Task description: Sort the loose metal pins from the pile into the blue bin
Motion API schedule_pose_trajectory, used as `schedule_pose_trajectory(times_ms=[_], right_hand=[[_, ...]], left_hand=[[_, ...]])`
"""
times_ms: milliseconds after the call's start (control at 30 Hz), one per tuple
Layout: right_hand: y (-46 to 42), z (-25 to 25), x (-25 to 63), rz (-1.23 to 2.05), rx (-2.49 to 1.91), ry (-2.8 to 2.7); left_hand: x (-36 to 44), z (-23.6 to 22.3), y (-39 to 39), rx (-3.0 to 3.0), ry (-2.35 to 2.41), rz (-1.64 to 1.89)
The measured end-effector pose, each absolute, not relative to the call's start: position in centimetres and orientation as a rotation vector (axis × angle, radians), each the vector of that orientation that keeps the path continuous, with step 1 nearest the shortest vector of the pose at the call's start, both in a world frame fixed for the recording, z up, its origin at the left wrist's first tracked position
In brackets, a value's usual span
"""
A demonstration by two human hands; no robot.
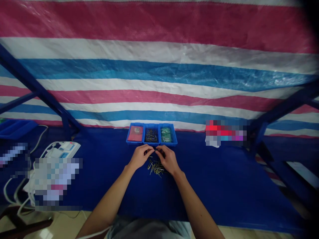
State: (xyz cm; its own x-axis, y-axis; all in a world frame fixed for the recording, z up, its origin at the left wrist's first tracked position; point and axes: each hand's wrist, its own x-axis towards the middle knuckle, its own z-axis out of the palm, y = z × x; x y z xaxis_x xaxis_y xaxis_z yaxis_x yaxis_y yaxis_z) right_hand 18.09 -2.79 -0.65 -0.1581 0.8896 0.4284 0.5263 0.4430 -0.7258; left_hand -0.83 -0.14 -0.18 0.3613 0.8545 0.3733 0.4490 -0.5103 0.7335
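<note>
Deep-blue woven tarpaulin (214, 179) covers the bench top, and the person's bare forearms reach across it from the lower edge of the view. Directly beneath the hands lies a loose heap of thin brass-and-steel pins (156, 167), scattered crosswise. Left hand (140, 156) and right hand (168, 160) are both curled closed, backs up, with their fingertips meeting just above the heap around a thin dark pin (156, 151). The fingers hide most of this pin, so the exact grip is hard to make out. For parts this fine, the posture looks sound: the wrists sit low, the hands are close together, and the pinch is right over the heap, so a dropped pin has little distance to fall.

Just beyond the fingertips, three blue plastic trays stand side by side, touching. The left blue tray (135, 133) holds a flat red packet, the middle blue tray (151, 135) a bundle of slim dark pins, and the right blue tray (167, 135) flat green pieces. Off to the left sit a white plastic control unit with blue buttons (61, 149) and looped white cables (15, 196), partly behind pixelated patches. Farther back, dark-blue steel frame struts (32, 86) cross a pink, white and blue striped tarpaulin wall (159, 73).
</note>
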Motion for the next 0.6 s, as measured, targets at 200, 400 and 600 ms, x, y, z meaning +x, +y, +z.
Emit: schedule_pose_trajectory(times_ms=[200, 400, 600], right_hand=[[-2.83, -0.50, 17.98, 0.539, -1.194, -1.818], [-2.73, -0.49, 18.00, 0.546, -1.192, -1.834], [-2.76, -0.42, 18.07, 0.544, -1.201, -1.849]], left_hand=[[-0.87, 0.00, -0.17, 2.108, 1.129, 1.011], [-0.83, 0.00, -0.20, 2.106, 1.126, 1.024], [-0.86, -0.24, -0.07, 2.098, 1.109, 1.030]])
